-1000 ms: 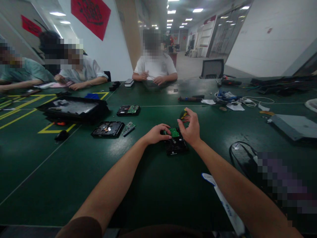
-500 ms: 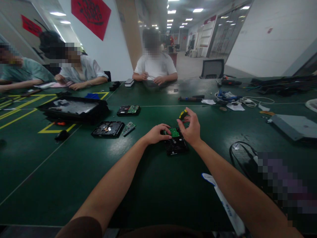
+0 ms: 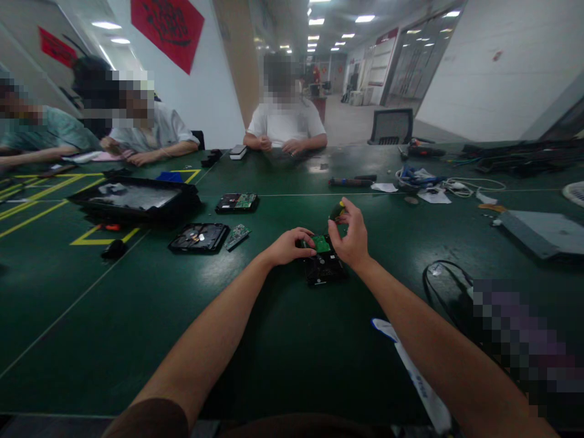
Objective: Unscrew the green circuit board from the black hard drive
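Note:
A black hard drive (image 3: 325,271) with a green circuit board (image 3: 322,244) on its far half lies on the table in front of me. My left hand (image 3: 292,246) grips the drive's left side, thumb and fingers around its edge. Above the board's right side, my right hand (image 3: 351,234) pinches the handle of a black-and-yellow screwdriver (image 3: 336,211). The screwdriver's tip is hidden by the hand, so I cannot tell whether it touches the drive.
Another hard drive (image 3: 199,237), a loose circuit board (image 3: 237,236) and a further drive (image 3: 236,202) lie to the left, near a black tray (image 3: 137,198). A metal box (image 3: 542,234) and a cable (image 3: 426,286) are to the right. Across the table sits a person (image 3: 285,125).
The screwdriver handle has turned in my right hand's fingers, showing less yellow now. My left hand and the hard drive stay in place.

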